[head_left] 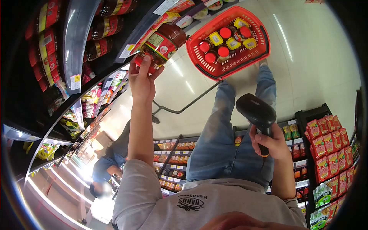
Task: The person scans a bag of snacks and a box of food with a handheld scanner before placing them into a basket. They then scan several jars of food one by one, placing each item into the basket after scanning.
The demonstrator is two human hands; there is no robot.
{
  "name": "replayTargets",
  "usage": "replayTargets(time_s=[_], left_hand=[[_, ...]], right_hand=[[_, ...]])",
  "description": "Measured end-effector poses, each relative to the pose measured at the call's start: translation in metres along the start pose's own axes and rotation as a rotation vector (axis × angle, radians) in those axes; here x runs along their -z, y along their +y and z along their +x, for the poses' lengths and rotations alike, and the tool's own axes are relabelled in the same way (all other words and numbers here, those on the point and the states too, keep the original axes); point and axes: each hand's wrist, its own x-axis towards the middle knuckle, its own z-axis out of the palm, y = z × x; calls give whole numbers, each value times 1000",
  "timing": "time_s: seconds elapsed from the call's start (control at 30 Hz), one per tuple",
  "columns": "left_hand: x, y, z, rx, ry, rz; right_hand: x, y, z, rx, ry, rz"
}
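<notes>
My left hand [142,78] grips a large jar [165,43] by its red lid end. The jar has dark reddish-brown contents and a red, green and yellow label, and is held tilted beside the shelf. In my right hand [273,143] is a black barcode scanner [255,110], my fingers wrapped round its handle and its head above my leg. A red shopping basket [245,66] stands on the floor near my feet. Inside it are several small jars [223,51], some with red lids and some with yellow tops.
Shelves [71,46] with similar large jars [109,27] and price tags run along my left. A long black handle [178,112] extends from the basket. Red packets [326,149] fill a rack on the right. Another person [111,163] is at the lower left.
</notes>
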Motion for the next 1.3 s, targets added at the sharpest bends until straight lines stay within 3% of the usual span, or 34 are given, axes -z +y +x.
replayTargets(time_s=[0.23, 0.67, 1.1, 1.3], left_hand=[[-10, -16, 0, 243, -73, -277], [-43, 71, -88, 104, -154, -90], [-19, 174, -189, -38, -266, -188], [-40, 204, -188, -156, -255, -218]], right_hand=[[0, -11, -7, 5, 27, 17], [-60, -74, -92, 191, 100, -199], [-154, -114, -225, 690, 264, -443], [-162, -115, -256, 793, 252, -416]])
